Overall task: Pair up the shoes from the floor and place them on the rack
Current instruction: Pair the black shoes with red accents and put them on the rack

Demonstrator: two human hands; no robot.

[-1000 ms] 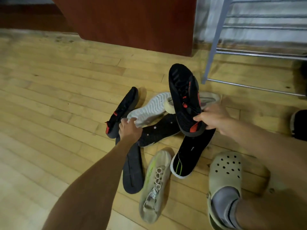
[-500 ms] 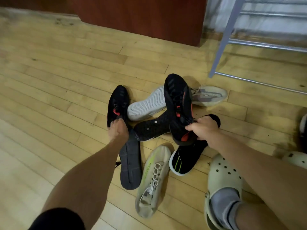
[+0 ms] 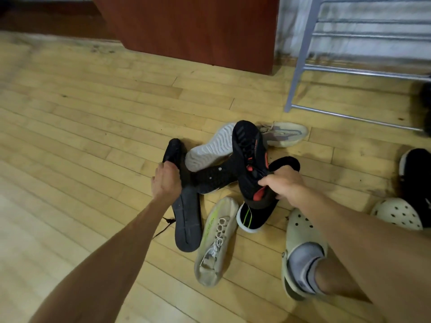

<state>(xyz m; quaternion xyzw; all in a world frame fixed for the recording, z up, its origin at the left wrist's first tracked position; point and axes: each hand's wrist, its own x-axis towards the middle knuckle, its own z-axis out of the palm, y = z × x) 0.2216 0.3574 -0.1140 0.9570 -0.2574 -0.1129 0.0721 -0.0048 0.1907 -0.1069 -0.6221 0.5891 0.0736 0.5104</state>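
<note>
Pale wooden floorboards (image 3: 93, 136) run across the whole view, with a reddish-brown cabinet (image 3: 198, 31) at the far edge and the grey metal shoe rack (image 3: 302, 54) standing far right; none of the piled shoes is on it.

Your left hand (image 3: 166, 178) reaches into the left side of the pile. Its fingers curl down over the near end of a black shoe (image 3: 173, 149), whose toe points away from you.

Your right hand (image 3: 283, 183) grips a black sneaker with red trim (image 3: 247, 145) at the heel collar, thumb on the near side. It is raised over the middle of the pile, toe pointing far.

Beneath it lies a black shoe with a dotted sole (image 3: 217, 177), and just beyond that a white ribbed-sole shoe (image 3: 210, 150), sole up. A beige sneaker (image 3: 286, 135) lies farthest, nearest the rack.

Nearer to you, a dark grey sole-up shoe (image 3: 187, 222) lies just beside your left wrist, with a cream sneaker with a neon-green stripe (image 3: 217, 241) to its right. A black shoe with green stripes and a white sole edge (image 3: 250, 217) lies under your right hand.

Your foot, in a grey sock (image 3: 303, 259), wears a cream clog (image 3: 300, 231) near right. A second clog (image 3: 396, 213) sits farther right, touching another black shoe (image 3: 417, 173) at the frame edge.
</note>
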